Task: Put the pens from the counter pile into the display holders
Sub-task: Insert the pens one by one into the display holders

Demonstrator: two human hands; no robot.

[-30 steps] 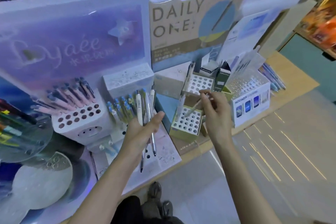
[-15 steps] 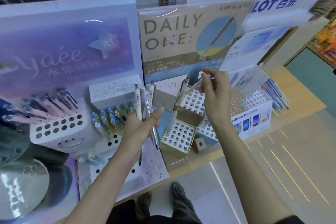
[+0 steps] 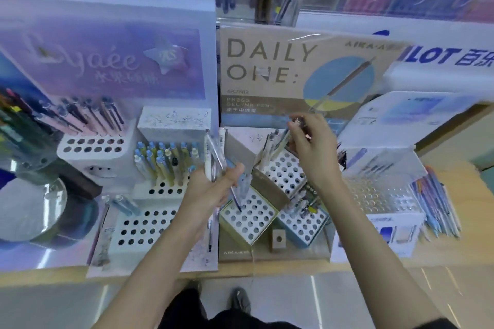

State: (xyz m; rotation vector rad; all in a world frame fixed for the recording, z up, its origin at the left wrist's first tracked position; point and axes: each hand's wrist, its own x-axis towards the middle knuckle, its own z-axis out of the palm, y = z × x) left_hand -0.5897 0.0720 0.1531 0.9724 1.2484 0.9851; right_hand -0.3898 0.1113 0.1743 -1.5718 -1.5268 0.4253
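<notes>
My left hand (image 3: 211,189) grips a bundle of white and clear pens (image 3: 213,157) that fan upward above the counter. My right hand (image 3: 312,147) pinches a single pale pen (image 3: 283,139) and holds it slanted over the upper white perforated holder (image 3: 283,173) of the "DAILY ONE" display. A couple of pens stand in that holder's back left corner. Below it sit a yellow-edged perforated holder (image 3: 248,218) and a blue-edged perforated holder (image 3: 307,224), both mostly bare holes.
A white holder with pink pens (image 3: 93,141) stands at the left. Beside it are blue-capped pens (image 3: 165,160) and a flat perforated tray (image 3: 144,227). A clear acrylic holder (image 3: 379,195) and loose pens (image 3: 435,205) lie at the right, near the counter's wooden edge (image 3: 267,272).
My right hand has risen from the lower yellow holder to the upper white holder with one pen. My view has shifted rightward across the display; the left hand keeps its bundle.
</notes>
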